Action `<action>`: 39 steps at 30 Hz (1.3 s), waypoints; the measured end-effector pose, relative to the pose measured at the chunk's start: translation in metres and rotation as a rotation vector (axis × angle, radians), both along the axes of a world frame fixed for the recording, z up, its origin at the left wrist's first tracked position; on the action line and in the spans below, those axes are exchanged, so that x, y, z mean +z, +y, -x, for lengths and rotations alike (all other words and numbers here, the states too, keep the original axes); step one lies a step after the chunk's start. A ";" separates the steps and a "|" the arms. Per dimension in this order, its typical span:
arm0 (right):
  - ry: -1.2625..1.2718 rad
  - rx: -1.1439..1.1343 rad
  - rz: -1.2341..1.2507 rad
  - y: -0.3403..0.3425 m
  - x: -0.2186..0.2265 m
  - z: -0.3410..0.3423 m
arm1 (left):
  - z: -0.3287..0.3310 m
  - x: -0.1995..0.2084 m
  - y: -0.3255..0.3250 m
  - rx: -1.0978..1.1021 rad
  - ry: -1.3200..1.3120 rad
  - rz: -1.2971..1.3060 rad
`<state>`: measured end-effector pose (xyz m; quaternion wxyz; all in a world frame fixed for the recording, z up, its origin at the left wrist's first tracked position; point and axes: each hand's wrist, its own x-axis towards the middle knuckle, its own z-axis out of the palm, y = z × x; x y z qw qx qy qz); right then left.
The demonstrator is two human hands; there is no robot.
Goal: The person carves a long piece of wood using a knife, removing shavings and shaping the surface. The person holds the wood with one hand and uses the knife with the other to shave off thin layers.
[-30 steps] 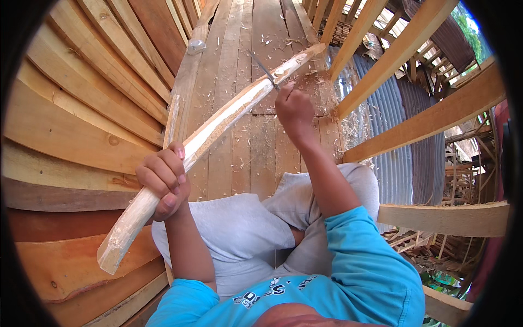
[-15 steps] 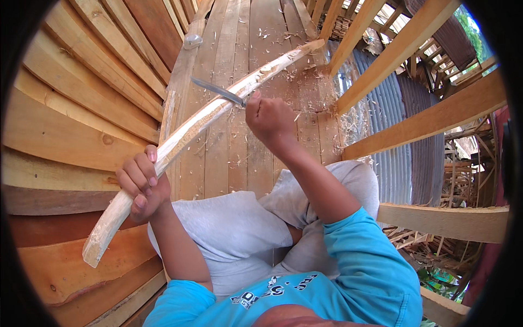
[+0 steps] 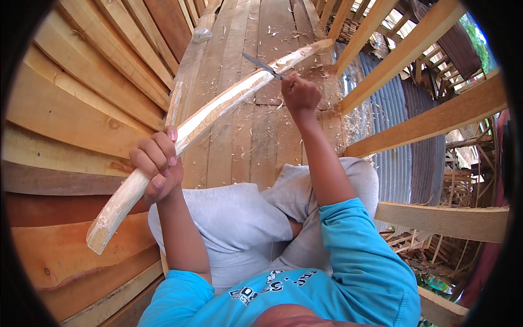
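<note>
A long, slightly curved pole of pale, peeled wood point(image 3: 218, 104) runs from the lower left up to the far right, its far end near the floor boards. My left hand point(image 3: 157, 162) is wrapped round it not far from its near end. In my closed right hand point(image 3: 301, 95) is a knife point(image 3: 260, 65), its handle mostly hidden by the fingers. The blade lies across the pole toward the far end and points up and left. Whether its edge is biting into the wood I cannot tell.
Wood shavings point(image 3: 256, 111) litter the plank floor point(image 3: 220, 158). On the left rises a board wall point(image 3: 71, 114); on the right stand wooden railing bars point(image 3: 403, 54) with corrugated metal sheets point(image 3: 387, 125) beyond. A small clear object point(image 3: 201, 35) lies by the wall.
My right hand and the knife have moved away from me and to the right along the pole. My left hand has shifted slightly up and right, still round the pole.
</note>
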<state>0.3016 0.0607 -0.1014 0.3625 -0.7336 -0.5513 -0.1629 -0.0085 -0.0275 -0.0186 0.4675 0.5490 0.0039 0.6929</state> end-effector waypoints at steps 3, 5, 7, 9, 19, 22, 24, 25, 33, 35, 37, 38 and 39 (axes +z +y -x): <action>-0.061 0.016 -0.058 0.003 -0.001 -0.005 | 0.002 0.000 0.002 -0.008 -0.002 -0.003; -0.110 0.044 -0.075 0.005 0.002 -0.009 | 0.002 0.002 0.002 -0.013 -0.009 -0.005; -0.188 0.084 -0.083 0.009 0.007 -0.017 | 0.002 -0.002 0.005 -0.002 -0.008 -0.011; -0.258 0.139 -0.070 0.013 0.014 -0.024 | 0.002 -0.004 0.006 0.009 -0.017 -0.005; -0.456 0.338 0.094 0.036 0.047 -0.051 | -0.002 -0.008 0.018 0.013 -0.072 0.027; -0.501 0.411 0.110 0.041 0.057 -0.054 | -0.001 -0.005 0.017 0.017 -0.051 0.014; -0.539 0.442 0.136 0.046 0.065 -0.056 | -0.003 -0.002 0.016 0.019 -0.047 0.005; -0.556 0.452 0.157 0.049 0.072 -0.054 | -0.002 -0.002 0.017 0.029 -0.047 -0.008; -0.284 0.402 0.597 0.040 0.092 -0.018 | 0.006 -0.011 0.021 0.087 -0.097 0.019; -0.083 0.512 0.506 0.020 0.085 -0.010 | 0.006 -0.013 0.021 0.100 -0.112 0.028; 0.025 0.595 0.423 0.006 0.073 -0.008 | 0.003 -0.013 0.021 0.105 -0.126 0.033; 0.044 0.530 0.433 -0.007 0.079 0.004 | 0.004 -0.012 0.021 0.111 -0.127 0.035; 0.074 0.494 0.363 -0.011 0.071 0.008 | 0.005 -0.011 0.020 0.117 -0.129 0.037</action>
